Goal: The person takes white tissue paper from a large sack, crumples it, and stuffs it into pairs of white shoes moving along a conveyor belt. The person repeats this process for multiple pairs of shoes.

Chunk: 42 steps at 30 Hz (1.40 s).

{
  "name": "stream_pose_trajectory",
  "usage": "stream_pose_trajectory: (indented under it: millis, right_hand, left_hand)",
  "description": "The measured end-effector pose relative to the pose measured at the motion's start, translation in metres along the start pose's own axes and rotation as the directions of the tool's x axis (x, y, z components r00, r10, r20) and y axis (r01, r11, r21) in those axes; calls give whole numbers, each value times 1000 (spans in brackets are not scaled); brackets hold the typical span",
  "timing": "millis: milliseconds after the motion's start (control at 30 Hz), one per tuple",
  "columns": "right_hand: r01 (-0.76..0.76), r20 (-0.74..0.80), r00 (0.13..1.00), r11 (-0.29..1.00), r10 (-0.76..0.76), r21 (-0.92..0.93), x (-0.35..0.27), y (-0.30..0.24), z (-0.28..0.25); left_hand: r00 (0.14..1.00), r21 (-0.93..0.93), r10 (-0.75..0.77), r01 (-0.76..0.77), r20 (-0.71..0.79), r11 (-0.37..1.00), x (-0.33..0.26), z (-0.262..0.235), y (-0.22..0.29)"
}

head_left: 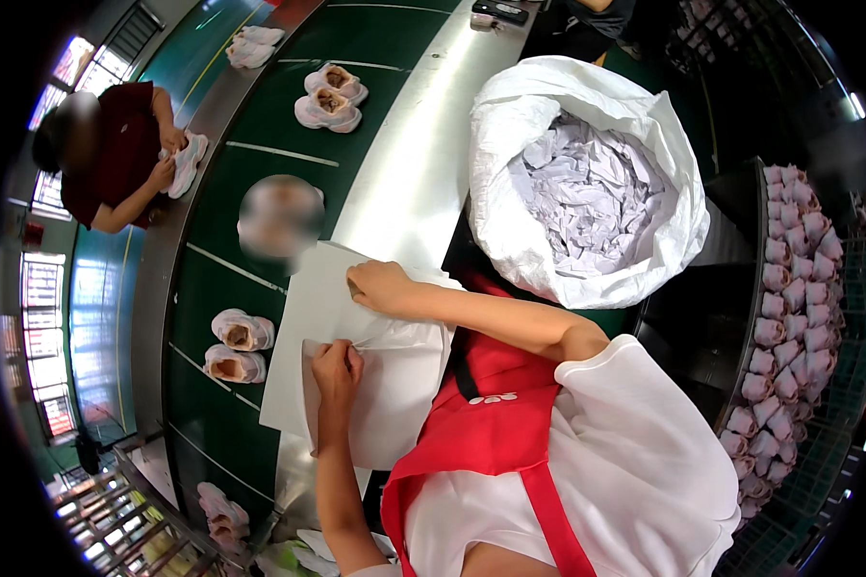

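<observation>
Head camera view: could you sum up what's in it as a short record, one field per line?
Left hand: curled on a creased part of the white paper
Right hand: fingers bent, on the paper
Beside right arm: open white sack holding crumpled paper
Ahead: metal bench
On the green belt: pairs of pale shoes; one item blurred
Across belt: co-worker in dark red, holding a pale shoe
</observation>
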State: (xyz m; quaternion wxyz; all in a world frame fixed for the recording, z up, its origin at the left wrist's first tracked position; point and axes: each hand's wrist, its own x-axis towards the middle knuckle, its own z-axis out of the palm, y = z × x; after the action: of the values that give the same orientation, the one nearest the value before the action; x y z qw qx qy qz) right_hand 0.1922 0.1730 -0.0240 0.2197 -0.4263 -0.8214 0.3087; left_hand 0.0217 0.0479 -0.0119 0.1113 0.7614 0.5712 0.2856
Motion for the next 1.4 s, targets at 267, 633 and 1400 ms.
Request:
stream_pose_trajectory:
  millis: [267,633,1400]
  right_hand:
    - [-151,-643,537,812,547,564,-67,132,-119]
    - [-769,-492,518,633,700,92,-72,292,-117]
    - [-199,263,965,636,-7,746,-43,-25,-141]
  left_hand:
    - [997,-21,-63,62,-41,998,-9,-18,17]
    - [997,-19,-34,35,66,999,22,-34,41]
    - [883,152,417,-391,-217,908,51,-82,94]
